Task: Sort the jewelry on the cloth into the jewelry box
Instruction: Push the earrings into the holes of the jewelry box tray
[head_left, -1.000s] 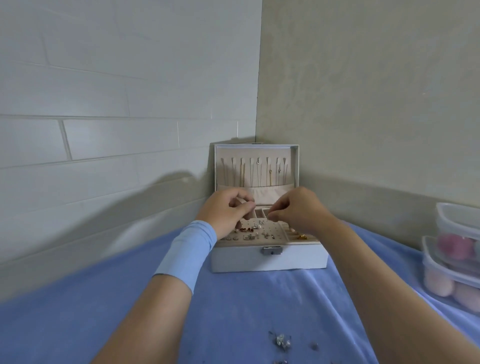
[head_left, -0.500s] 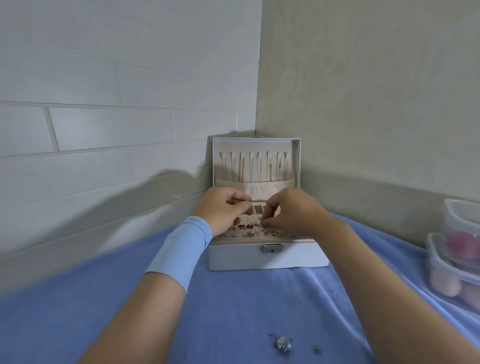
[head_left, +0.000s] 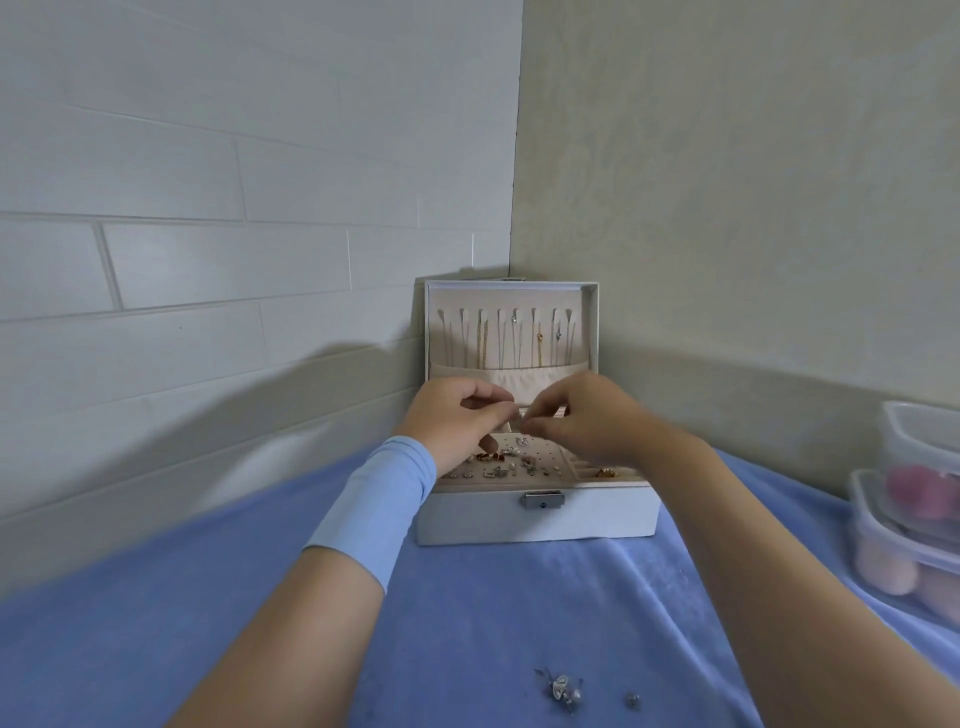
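The fingers (head_left: 501, 413) of the left hand (head_left: 457, 423) are pinched together, and those of the right hand (head_left: 587, 421) are pinched too, the two sets of tips nearly meeting over the far part of the jewelry box (head_left: 535, 512). Something very small seems to be held between them, probably an earring and its back, but it is too small to make out, so I cannot tell which hand has it. Just below and slightly nearer than the fingertips lies the earring panel (head_left: 519, 462) of the box tray, already dotted with studs; the next move is likely a short drop down into one of its free holes, and both hands are equally close. The open lid (head_left: 511, 332) stands upright behind, with necklaces hanging in it. Well nearer, on the blue cloth (head_left: 493, 613), a silver piece (head_left: 561, 688) and a smaller bit (head_left: 632, 700) to its right are not yet sorted, closer to the right arm. Plastic containers (head_left: 909, 519) sit at far right.
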